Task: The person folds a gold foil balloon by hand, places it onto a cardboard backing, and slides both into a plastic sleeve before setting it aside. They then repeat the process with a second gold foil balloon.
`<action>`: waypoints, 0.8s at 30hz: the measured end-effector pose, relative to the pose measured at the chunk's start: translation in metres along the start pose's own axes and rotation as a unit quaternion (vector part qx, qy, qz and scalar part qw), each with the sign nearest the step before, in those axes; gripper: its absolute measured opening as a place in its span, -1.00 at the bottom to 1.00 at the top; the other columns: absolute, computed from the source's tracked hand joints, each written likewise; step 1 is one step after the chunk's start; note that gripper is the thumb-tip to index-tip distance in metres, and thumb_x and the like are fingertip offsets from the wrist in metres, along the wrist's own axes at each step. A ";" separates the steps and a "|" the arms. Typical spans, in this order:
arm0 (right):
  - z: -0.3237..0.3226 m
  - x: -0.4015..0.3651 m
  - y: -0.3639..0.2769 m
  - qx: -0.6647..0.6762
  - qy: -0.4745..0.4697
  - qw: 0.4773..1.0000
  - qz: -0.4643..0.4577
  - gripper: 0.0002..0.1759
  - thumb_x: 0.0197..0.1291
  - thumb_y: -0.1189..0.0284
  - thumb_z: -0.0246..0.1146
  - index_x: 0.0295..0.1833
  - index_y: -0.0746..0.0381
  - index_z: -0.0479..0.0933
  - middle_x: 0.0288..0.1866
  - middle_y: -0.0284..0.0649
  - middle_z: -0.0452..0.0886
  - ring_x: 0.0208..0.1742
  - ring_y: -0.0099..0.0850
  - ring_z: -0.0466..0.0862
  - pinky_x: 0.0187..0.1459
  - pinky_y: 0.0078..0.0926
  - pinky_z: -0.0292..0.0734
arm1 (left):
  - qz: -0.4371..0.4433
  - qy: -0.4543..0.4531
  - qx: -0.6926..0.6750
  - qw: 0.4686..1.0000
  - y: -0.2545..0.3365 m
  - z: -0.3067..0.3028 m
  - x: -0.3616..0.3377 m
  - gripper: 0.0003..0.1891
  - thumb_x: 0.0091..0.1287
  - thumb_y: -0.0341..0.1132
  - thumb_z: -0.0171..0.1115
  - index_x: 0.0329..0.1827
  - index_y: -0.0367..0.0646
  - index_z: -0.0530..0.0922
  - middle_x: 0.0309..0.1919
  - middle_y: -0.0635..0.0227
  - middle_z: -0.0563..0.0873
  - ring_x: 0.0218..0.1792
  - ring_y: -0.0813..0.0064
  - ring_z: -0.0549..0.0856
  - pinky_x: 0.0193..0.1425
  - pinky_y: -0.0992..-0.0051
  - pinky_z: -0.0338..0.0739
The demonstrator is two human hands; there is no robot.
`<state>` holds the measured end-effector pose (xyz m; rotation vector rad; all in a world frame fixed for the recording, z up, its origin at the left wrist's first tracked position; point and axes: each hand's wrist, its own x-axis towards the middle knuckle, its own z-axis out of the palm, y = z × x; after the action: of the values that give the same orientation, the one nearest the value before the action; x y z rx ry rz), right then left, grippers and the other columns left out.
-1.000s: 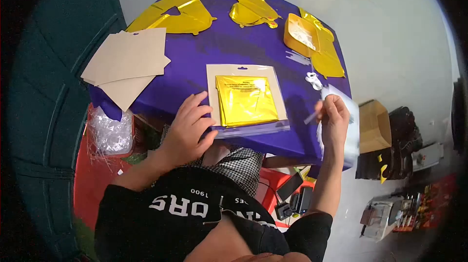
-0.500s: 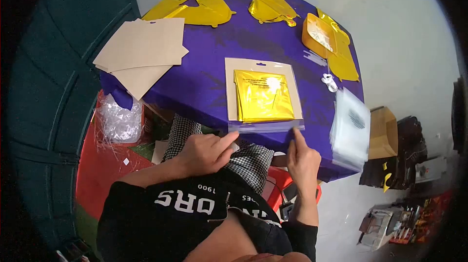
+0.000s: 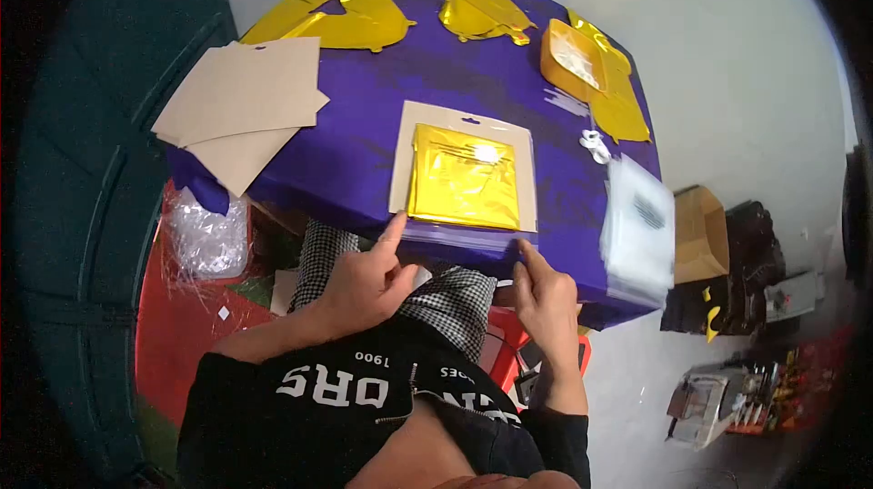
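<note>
A clear plastic bag lies at the near edge of the purple-covered table, with a beige card and a folded gold foil piece inside it. My left hand touches the bag's lower left corner with its index finger; the thumb stands apart and nothing is in the hand. At the lower right corner rests the index finger of my right hand, thumb a little apart, holding nothing.
Beige cards lie at the left, clear bags at the right. Gold foil shapes and an orange container sit at the back, white ribbon near the bags. A bin of plastic stands lower left.
My left index finger has moved up to the bag's lower left corner. The whole view has shifted slightly, with the table's contents appearing farther left.
</note>
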<state>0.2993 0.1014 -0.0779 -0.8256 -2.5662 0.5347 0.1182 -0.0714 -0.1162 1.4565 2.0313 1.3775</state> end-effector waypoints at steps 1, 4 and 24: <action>0.000 -0.001 0.001 0.030 -0.008 0.999 0.016 -0.63 0.21 0.51 0.18 0.12 0.43 0.54 -0.52 0.16 0.58 -0.51 0.01 0.64 -0.41 -0.23 0.53 | -0.007 0.000 -0.016 1.000 -0.002 0.003 -0.001 -0.33 0.23 -0.45 0.23 0.37 -0.59 0.20 -0.70 0.20 0.56 -0.72 0.34 0.60 -0.60 0.40 0.43; 0.005 0.000 0.008 0.127 -0.030 0.990 0.049 -0.56 0.24 0.51 0.14 0.21 0.48 0.46 -0.54 0.08 0.56 -0.57 -0.16 0.61 -0.44 -0.31 0.50 | -0.023 0.005 -0.047 0.999 -0.008 0.007 -0.002 -0.33 0.24 -0.47 0.22 0.38 -0.57 0.18 -0.72 0.23 0.54 -0.74 0.36 0.57 -0.61 0.41 0.41; 0.010 0.006 0.008 0.518 -0.076 0.812 0.259 -0.38 0.25 0.58 0.04 0.45 0.41 0.22 -0.59 -0.48 0.37 -0.63 -0.70 0.31 -0.60 -0.73 0.15 | -0.016 -0.018 -0.025 0.999 -0.005 -0.001 0.006 -0.36 0.27 -0.43 0.19 0.38 -0.52 0.18 -0.69 0.19 0.58 -0.72 0.32 0.60 -0.59 0.37 0.44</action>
<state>0.2938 0.1086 -0.0882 -1.0119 -1.6364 1.9709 0.1121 -0.0670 -0.1185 1.4109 1.9765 1.3693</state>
